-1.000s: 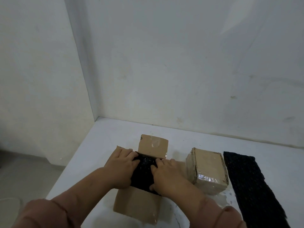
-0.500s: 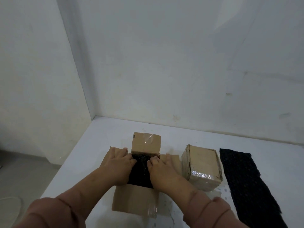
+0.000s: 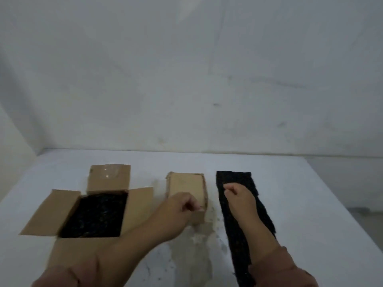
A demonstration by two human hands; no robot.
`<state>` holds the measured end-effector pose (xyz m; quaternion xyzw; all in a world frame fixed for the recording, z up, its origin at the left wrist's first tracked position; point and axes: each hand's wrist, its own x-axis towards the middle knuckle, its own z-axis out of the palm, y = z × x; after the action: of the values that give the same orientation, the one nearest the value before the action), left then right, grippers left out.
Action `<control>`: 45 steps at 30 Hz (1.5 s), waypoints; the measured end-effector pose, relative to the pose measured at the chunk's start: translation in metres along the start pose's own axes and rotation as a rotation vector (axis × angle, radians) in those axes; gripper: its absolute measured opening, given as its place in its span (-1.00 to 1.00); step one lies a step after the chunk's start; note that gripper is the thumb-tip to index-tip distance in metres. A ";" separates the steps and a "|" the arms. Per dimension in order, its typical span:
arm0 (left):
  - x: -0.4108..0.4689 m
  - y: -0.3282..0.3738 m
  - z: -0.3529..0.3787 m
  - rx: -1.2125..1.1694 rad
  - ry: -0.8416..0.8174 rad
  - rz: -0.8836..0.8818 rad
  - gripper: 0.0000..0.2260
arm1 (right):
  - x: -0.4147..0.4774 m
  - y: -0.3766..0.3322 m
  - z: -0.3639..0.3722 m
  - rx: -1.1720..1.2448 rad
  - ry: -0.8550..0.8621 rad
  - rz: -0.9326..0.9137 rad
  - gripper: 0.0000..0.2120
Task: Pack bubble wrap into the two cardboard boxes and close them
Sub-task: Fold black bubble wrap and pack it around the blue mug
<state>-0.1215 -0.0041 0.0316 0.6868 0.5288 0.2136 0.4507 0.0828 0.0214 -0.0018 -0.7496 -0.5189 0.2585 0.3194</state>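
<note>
Bubble wrap point(image 3: 95, 216) filled open box point(image 3: 51, 212) at left of table point(image 3: 310, 204); spare strip point(image 3: 261, 214) lay right of closed box point(image 3: 184, 185). Left hand point(image 3: 180, 206) fingers curled at closed box, right hand point(image 3: 238, 195) fingers curled on spare strip; grips unclear.

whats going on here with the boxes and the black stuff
A person is packing black bubble wrap into cardboard boxes on a white table. The larger box on the left stands open, flaps spread, with wrap already inside. The left hand sits curled at the near end of the smaller box, which is closed. The right hand appears to pinch the loose strip lying on the right.
</note>
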 end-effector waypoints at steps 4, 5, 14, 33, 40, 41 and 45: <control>0.026 0.011 0.085 -0.323 -0.259 -0.220 -0.76 | 0.010 0.087 -0.038 -0.171 -0.102 0.313 -0.66; 0.034 0.011 0.102 -0.357 -0.290 -0.309 -0.79 | 0.009 0.102 -0.044 -0.209 -0.132 0.370 -0.62; 0.092 0.014 0.169 -0.697 -0.041 -0.820 -0.58 | 0.002 0.151 -0.042 -0.477 -0.239 0.302 -0.47; 0.076 0.077 0.080 -0.597 0.186 -0.239 -0.77 | 0.028 0.070 -0.100 0.895 -0.232 0.186 -0.54; 0.044 0.097 0.013 -0.515 0.389 -0.007 -0.48 | 0.023 -0.024 -0.128 0.527 -0.195 -0.217 -0.48; 0.038 0.100 0.004 -0.464 0.406 0.034 -0.54 | 0.021 -0.036 -0.129 0.479 -0.178 -0.250 -0.51; 0.015 0.107 -0.034 -0.342 0.479 0.113 -0.79 | 0.011 -0.085 -0.132 0.229 -0.028 -0.416 -0.67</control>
<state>-0.0847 0.0192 0.1364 0.5591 0.5375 0.4802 0.4097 0.1294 0.0259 0.1483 -0.5817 -0.6339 0.2548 0.4415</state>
